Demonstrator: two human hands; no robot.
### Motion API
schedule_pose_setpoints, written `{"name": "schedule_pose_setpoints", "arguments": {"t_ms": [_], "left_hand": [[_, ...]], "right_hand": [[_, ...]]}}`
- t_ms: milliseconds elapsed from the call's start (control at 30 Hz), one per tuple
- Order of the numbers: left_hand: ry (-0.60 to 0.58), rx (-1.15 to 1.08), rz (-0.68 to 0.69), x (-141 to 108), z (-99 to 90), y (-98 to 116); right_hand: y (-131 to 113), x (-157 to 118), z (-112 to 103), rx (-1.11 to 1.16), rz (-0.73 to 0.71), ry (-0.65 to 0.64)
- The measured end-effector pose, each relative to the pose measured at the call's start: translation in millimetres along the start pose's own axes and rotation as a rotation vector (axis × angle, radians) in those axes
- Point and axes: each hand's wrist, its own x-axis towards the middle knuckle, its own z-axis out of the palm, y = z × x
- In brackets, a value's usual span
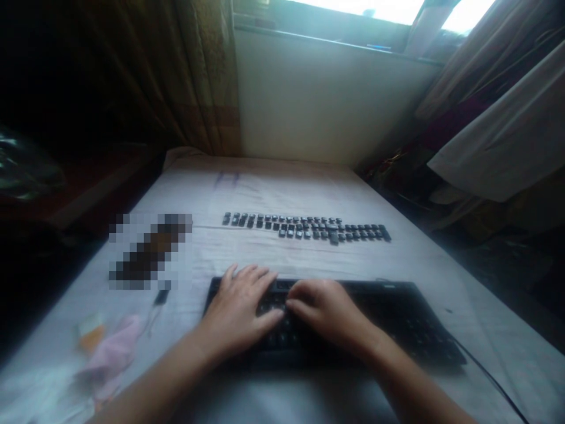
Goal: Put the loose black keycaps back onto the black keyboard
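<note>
A black keyboard point(397, 318) lies across the pale cloth in front of me. My left hand point(241, 303) rests over its left part, fingers spread and palm down. Close beside it, my right hand point(326, 306) is curled above the middle keys, thumb and fingertips drawn together. Whatever the right fingers may hold is too small or hidden to make out. Both hands cover many of the keys. Beyond the keyboard, several loose black keycaps point(291, 227) are laid out in rows on the cloth.
At the left lie a blurred-out dark object point(150, 250), a small black piece point(162, 296), a pink cloth point(112, 353) and a yellow-and-white item point(91, 333). A cable point(489, 377) runs off the keyboard's right side. Curtains point(198, 76) and a wall point(326, 100) stand behind.
</note>
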Motion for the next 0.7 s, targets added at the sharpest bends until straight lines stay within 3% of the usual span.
{"name": "schedule_pose_setpoints", "arguments": {"t_ms": [200,433,700], "left_hand": [[0.016,-0.002,0.012,0.4,1.9,-0.2],[0.062,0.019,0.008,1.0,1.8,4.0],[0.010,0.024,-0.024,2.5,-1.8,6.2]], "right_hand": [[-5.8,-1.0,1.1,-0.053,0.065,-0.036],[-7.6,-0.7,4.9,-0.141,0.045,-0.037],[-7.3,-0.2,8.2,-0.142,0.030,-0.028]]}}
